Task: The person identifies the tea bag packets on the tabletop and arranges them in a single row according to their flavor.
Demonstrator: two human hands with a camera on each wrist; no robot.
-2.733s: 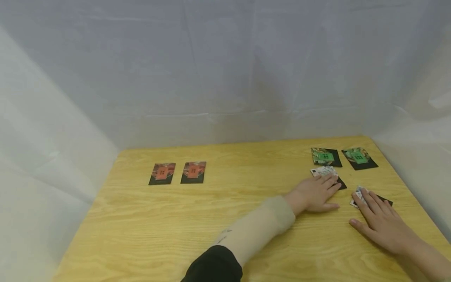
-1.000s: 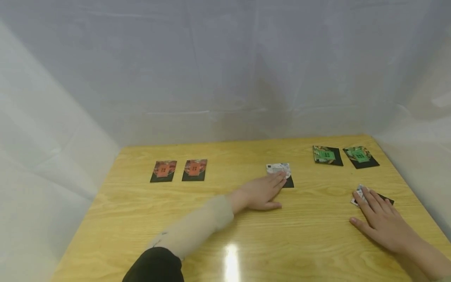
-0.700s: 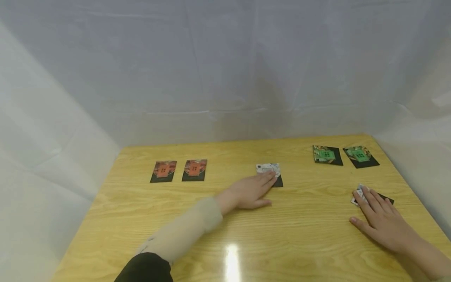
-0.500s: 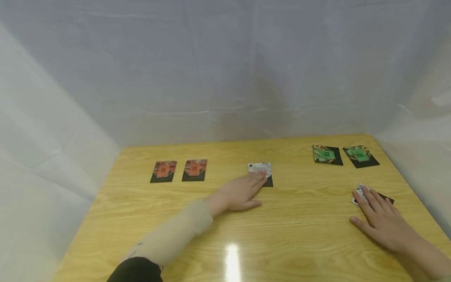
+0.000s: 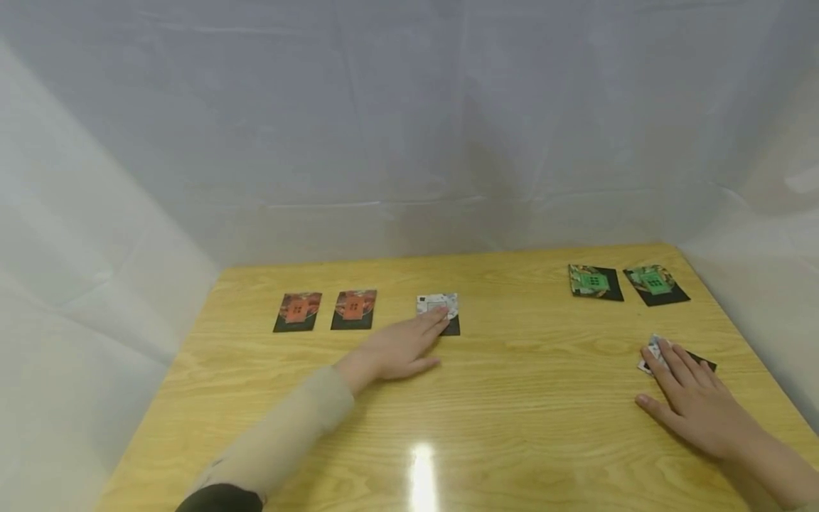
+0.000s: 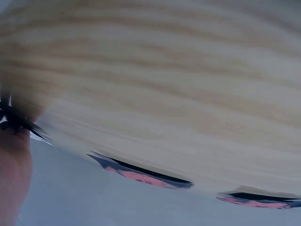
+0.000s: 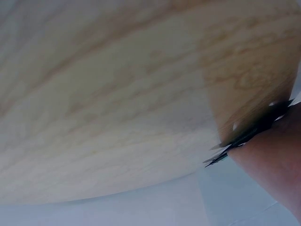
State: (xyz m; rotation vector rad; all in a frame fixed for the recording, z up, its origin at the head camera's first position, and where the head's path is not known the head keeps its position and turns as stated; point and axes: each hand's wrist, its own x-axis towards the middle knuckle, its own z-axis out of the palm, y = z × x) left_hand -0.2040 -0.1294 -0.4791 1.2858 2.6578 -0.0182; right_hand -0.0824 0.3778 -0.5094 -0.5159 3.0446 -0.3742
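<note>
Fingers outstretched, my left hand presses flat on a black packet with a white patterned top, part of which it covers. The packet lies right of two black packets with red labels, the nearer red packet and the outer red packet. At the right, my right hand rests with extended fingers on a second white-and-black packet, mostly hidden beneath it. In the right wrist view, a dark packet edge shows beside the right hand.
Two packets with green labels, the left one and the right one, lie near the table's far right corner. The wooden table ends against a pale sheet hung behind and at both sides.
My left hand has slid the white-patterned packet leftward across the table, from below the green packets to beside the red ones. My right hand stays on its packet.
</note>
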